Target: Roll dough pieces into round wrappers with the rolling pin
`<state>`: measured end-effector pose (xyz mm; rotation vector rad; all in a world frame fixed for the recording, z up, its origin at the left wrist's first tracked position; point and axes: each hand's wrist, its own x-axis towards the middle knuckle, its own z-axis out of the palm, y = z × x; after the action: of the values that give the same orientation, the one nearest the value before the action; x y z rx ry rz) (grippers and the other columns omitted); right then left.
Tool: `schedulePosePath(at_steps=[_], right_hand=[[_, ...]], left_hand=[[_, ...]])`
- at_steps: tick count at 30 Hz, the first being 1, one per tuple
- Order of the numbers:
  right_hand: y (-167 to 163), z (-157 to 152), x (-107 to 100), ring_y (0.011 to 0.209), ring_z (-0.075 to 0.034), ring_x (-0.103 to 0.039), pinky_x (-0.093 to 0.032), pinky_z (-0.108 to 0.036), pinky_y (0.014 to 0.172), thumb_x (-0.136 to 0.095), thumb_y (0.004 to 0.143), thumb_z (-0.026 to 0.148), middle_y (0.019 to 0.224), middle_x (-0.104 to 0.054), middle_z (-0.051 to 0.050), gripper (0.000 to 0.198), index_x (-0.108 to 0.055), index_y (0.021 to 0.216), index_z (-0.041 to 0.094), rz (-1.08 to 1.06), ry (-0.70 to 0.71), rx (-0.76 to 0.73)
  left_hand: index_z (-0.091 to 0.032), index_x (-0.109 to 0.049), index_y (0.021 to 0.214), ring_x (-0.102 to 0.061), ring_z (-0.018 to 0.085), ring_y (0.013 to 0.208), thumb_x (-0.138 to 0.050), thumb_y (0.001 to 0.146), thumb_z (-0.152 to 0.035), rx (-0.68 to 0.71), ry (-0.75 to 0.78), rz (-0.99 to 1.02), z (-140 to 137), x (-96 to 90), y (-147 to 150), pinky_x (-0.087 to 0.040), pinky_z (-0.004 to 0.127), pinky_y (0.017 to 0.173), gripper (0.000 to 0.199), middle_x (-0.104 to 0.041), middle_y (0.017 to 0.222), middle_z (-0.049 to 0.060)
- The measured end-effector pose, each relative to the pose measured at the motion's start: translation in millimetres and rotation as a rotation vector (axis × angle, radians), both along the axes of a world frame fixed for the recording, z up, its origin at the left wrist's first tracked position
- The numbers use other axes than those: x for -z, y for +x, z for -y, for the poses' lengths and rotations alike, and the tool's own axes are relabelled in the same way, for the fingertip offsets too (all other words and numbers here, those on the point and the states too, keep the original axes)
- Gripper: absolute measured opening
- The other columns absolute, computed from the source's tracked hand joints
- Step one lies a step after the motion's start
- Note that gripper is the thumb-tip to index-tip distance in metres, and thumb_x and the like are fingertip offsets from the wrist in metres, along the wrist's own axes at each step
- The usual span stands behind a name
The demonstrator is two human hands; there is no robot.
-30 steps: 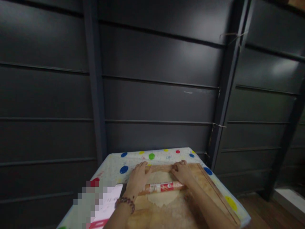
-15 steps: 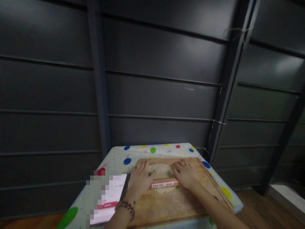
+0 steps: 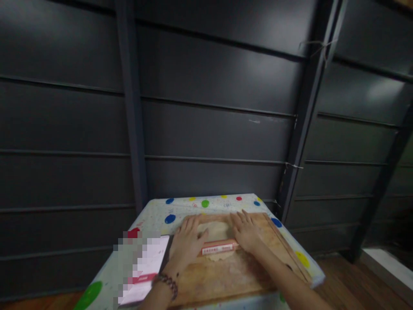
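Note:
On a wooden board [image 3: 226, 277] lies a flattened sheet of pale dough [image 3: 217, 231]. Across it rests a rolling pin [image 3: 237, 245] with a red-and-white label [image 3: 217, 249] at its middle. My left hand [image 3: 187, 239] lies over the pin's left end, palm down, fingers stretched forward and thumb apart. Over the right end is my right hand [image 3: 245, 232], its fingers also extended. Both palms cover the pin's ends, and neither hand's fingers wrap round it. Dough shows in front of the pin and a ragged edge behind it.
The board stands on a table with a dotted white cloth [image 3: 190, 206]. A phone or tablet [image 3: 148, 269] with a lit screen, partly pixelated, lies left of the board. A dark panelled wall [image 3: 213, 129] rises behind the table. Wooden floor shows at the right.
My right hand's fingers have straightened from a more curled pose and reach further forward. My left hand stays over the pin's left end. The view has shifted slightly.

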<state>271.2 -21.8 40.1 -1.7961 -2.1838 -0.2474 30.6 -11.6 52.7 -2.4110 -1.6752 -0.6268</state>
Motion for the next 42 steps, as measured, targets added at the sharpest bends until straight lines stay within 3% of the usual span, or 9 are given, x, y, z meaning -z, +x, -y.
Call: schedulePosePath(at_steps=[4,11,17,21,25,29,35,38,42], right_hand=[[-2,-4,0,0.147,-0.032,-0.025,-0.021,-0.05,0.119,-0.036,0.1,0.027,0.154,-0.043,-0.013,0.05,-0.047,0.146,0.012,0.004,-0.001,-0.007],[4,27,21,0.144,-0.027,-0.033,-0.023,-0.051,0.118,-0.034,0.1,0.027,0.152,-0.047,-0.005,0.048,-0.051,0.144,0.026,-0.068,0.053,-0.1],[2,-19,-2,0.143,-0.03,-0.034,-0.024,-0.051,0.118,-0.041,0.098,0.032,0.143,-0.057,-0.011,0.045,-0.057,0.138,0.019,-0.122,0.021,-0.157],[0,-43,-13,0.139,-0.027,-0.039,-0.03,-0.046,0.116,-0.044,0.098,0.037,0.137,-0.062,-0.007,0.04,-0.063,0.131,0.022,-0.142,0.031,-0.239],[1,-41,-16,0.139,-0.023,-0.04,-0.025,-0.043,0.119,-0.046,0.098,0.036,0.136,-0.063,-0.001,0.038,-0.063,0.132,0.028,-0.137,0.011,-0.364],[10,-22,-18,0.138,-0.021,-0.043,-0.023,-0.045,0.12,-0.037,0.102,0.039,0.144,-0.056,-0.001,0.043,-0.057,0.139,0.029,-0.163,-0.058,-0.464],[29,9,-14,0.139,-0.023,-0.043,-0.031,-0.044,0.117,-0.024,0.103,0.032,0.148,-0.05,-0.012,0.052,-0.05,0.145,0.015,-0.168,-0.124,-0.538],[26,7,-15,0.138,-0.024,-0.045,-0.033,-0.043,0.116,-0.026,0.102,0.027,0.147,-0.05,-0.013,0.051,-0.05,0.144,0.014,-0.141,-0.127,-0.511],[8,-14,-26,0.141,-0.021,-0.04,-0.028,-0.039,0.118,-0.032,0.1,0.02,0.15,-0.047,-0.006,0.049,-0.05,0.145,0.019,-0.082,-0.126,-0.438]], left_hand=[[-0.012,-0.048,0.142,-0.046,0.031,0.135,-0.039,0.095,-0.041,-0.044,0.011,0.001,-6,0.4,1,-0.038,0.049,0.108,0.055,-0.054,0.144,0.016],[-0.019,-0.051,0.142,-0.044,0.029,0.135,-0.043,0.093,-0.036,0.077,0.066,-0.033,29,15.8,-5,-0.035,0.047,0.112,0.052,-0.054,0.145,0.009],[-0.019,-0.059,0.132,-0.043,0.032,0.135,-0.04,0.097,-0.032,0.02,0.023,-0.081,10,-7.0,0,-0.041,0.051,0.105,0.042,-0.054,0.143,0.013],[-0.023,-0.065,0.126,-0.04,0.038,0.138,-0.04,0.097,-0.025,0.009,-0.006,-0.155,16,-2.9,4,-0.045,0.054,0.099,0.038,-0.052,0.146,0.014],[-0.022,-0.054,0.142,-0.038,0.039,0.14,-0.043,0.098,-0.037,0.007,-0.021,-0.12,38,10.9,12,-0.038,0.06,0.108,0.047,-0.049,0.15,0.013],[-0.017,-0.043,0.149,-0.029,0.035,0.146,-0.04,0.096,-0.054,0.03,-0.151,-0.049,58,9.0,20,-0.031,0.057,0.116,0.065,-0.034,0.158,0.012],[-0.008,-0.038,0.15,-0.043,0.026,0.139,-0.029,0.099,-0.03,0.106,-0.249,-0.101,74,3.0,28,-0.038,0.044,0.115,0.056,-0.041,0.153,0.015],[-0.006,-0.043,0.147,-0.043,0.027,0.139,-0.029,0.099,-0.024,0.122,-0.2,-0.137,68,1.5,26,-0.039,0.046,0.115,0.054,-0.043,0.151,0.017],[-0.008,-0.054,0.139,-0.037,0.033,0.142,-0.038,0.089,-0.007,0.18,-0.119,-0.247,46,-3.6,16,-0.032,0.057,0.116,0.052,-0.044,0.149,0.018]])
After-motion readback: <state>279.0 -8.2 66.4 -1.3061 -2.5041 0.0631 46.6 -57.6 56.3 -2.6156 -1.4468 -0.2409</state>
